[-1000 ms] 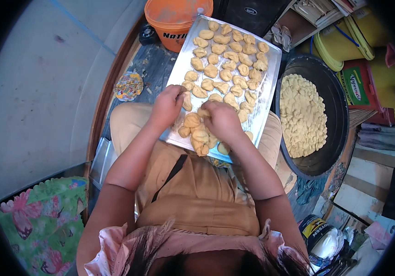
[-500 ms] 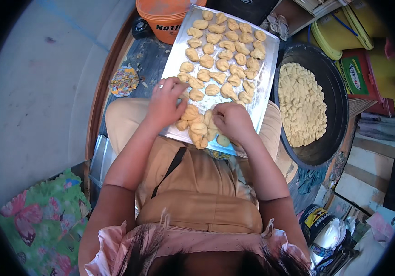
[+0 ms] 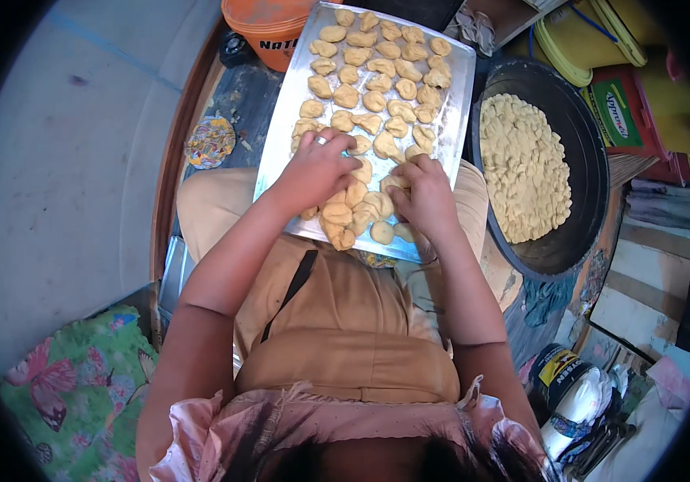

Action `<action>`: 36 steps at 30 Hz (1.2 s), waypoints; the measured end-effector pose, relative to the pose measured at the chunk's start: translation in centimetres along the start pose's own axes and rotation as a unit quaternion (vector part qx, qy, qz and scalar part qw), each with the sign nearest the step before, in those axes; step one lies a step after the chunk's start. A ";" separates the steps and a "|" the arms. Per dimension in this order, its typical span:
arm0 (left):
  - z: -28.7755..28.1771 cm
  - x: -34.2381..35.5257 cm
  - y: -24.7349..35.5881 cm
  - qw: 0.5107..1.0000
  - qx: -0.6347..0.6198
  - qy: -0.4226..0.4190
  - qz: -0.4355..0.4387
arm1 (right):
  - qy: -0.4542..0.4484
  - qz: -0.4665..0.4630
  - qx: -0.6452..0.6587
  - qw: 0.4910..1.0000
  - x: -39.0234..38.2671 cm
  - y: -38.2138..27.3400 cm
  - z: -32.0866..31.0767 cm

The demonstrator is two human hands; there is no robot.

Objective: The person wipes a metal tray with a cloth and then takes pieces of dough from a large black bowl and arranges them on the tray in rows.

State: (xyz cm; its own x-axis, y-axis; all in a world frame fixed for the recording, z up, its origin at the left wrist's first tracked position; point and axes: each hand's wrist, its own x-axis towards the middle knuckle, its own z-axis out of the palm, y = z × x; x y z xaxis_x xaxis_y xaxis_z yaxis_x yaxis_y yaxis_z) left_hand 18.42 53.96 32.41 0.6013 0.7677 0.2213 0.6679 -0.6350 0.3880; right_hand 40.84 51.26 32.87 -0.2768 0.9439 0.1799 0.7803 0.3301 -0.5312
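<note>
A metal tray (image 3: 280,173) rests across my lap, with several rows of lumpy yellow dough pieces (image 3: 346,97) on its far part. At the near end lies a loose pile of dough (image 3: 337,214). My left hand (image 3: 321,170), a ring on one finger, is closed with curled fingers on a dough piece (image 3: 363,170) at the pile's far side. My right hand (image 3: 427,197) pinches another dough piece (image 3: 393,183) just right of it. Small rounded dough pieces (image 3: 382,233) sit near the tray's front edge, below my right hand.
Right of the tray stands a wide black basin (image 3: 590,189) holding a large mass of small dough lumps (image 3: 525,169). An orange bucket (image 3: 268,32) is at the far left, near a round patterned cloth (image 3: 211,142). Yellow buckets (image 3: 557,48) and a red box (image 3: 626,112) fill the far right.
My left hand has moved right, onto dough at the pile's far side. My right hand has shifted slightly right and away from me, with a dough piece now showing at its fingers.
</note>
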 end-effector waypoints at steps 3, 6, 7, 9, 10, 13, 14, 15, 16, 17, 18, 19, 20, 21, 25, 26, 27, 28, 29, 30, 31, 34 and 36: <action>0.5 0.5 -0.4 0.999 0.035 0.005 -0.007 | -0.031 0.027 0.077 0.996 0.3 0.3 -0.1; 0.5 0.5 -0.3 0.999 0.048 -0.004 -0.024 | -0.012 -0.007 0.100 0.995 0.6 0.4 -0.5; 0.4 0.7 0.3 0.998 0.053 0.001 -0.025 | -0.020 -0.036 0.055 0.998 0.4 1.1 -0.7; 0.1 1.0 1.4 1.000 0.015 -0.007 -0.019 | -0.027 -0.064 0.011 0.998 0.3 1.7 -0.5; 0.0 1.3 2.1 0.999 -0.026 -0.012 -0.014 | -0.032 -0.012 0.034 0.999 0.4 1.4 -0.1; 1.1 2.1 3.1 0.999 -0.033 -0.024 -0.015 | -0.029 0.074 0.068 0.995 0.0 0.8 0.7; 1.5 2.3 3.0 0.999 -0.032 -0.024 -0.013 | -0.021 0.104 0.078 0.991 -0.1 0.8 0.9; 2.1 2.5 2.7 1.000 -0.011 -0.021 -0.006 | 0.005 0.076 0.106 0.991 -0.5 1.8 0.9; 2.5 2.5 2.4 1.000 0.011 -0.017 -0.004 | 0.003 0.076 0.107 0.991 -0.7 2.0 0.3; 2.5 2.5 2.2 1.000 0.011 -0.018 -0.007 | -0.009 0.141 0.123 0.982 -0.9 1.7 -0.9; 2.5 2.4 2.0 0.999 0.039 -0.010 -0.004 | -0.022 0.205 0.138 0.969 -0.9 1.3 -1.6; 2.7 2.8 2.2 0.998 0.065 -0.003 0.007 | -0.034 0.240 0.152 0.958 -0.9 1.4 -2.3; 2.8 2.9 2.4 0.998 0.063 -0.005 0.011 | -0.031 0.244 0.152 0.957 -1.4 2.1 -2.0; 2.9 2.9 2.6 0.998 0.058 -0.006 0.001 | -0.014 0.141 0.144 0.980 -1.9 3.1 -1.2; 1.7 1.7 3.1 0.998 0.054 0.003 -0.036 | 0.024 0.028 0.111 0.993 -3.2 2.7 -1.6; 1.2 0.9 3.3 0.998 0.056 0.002 -0.039 | 0.029 0.040 0.072 0.996 -3.8 2.3 -1.9; 0.7 -0.2 3.4 0.998 0.037 0.003 -0.046 | 0.027 0.039 0.075 0.996 -4.4 2.0 -1.8; 0.2 -1.5 3.7 0.998 0.020 0.005 -0.054 | 0.003 0.002 0.056 0.998 -5.1 1.5 -1.7; 0.3 -2.7 3.8 0.998 0.022 0.003 -0.056 | -0.020 -0.033 0.036 0.999 -5.6 1.1 -1.5; 0.9 -4.2 3.9 0.999 0.026 -0.014 -0.040 | -0.021 -0.033 0.039 0.998 -6.2 1.0 -1.1; 0.8 -5.0 4.2 0.999 0.030 -0.030 -0.024 | -0.040 -0.027 0.041 0.998 -6.7 1.2 -0.8; -0.1 -7.0 4.5 0.998 -0.029 -0.011 -0.061 | -0.067 -0.014 0.059 0.996 -6.4 1.2 -0.9; -0.3 -7.6 3.7 0.995 -0.016 0.012 -0.101 | 0.007 -0.030 0.047 0.998 -4.9 -0.1 -1.0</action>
State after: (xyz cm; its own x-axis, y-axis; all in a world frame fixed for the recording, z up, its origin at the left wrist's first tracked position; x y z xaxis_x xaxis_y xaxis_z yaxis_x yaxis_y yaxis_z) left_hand 16.18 45.84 32.45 0.4458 0.8813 0.1570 0.7594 -0.4652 0.4548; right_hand 42.72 46.58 32.86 -0.3127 0.9228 0.2249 0.7058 0.3842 -0.5952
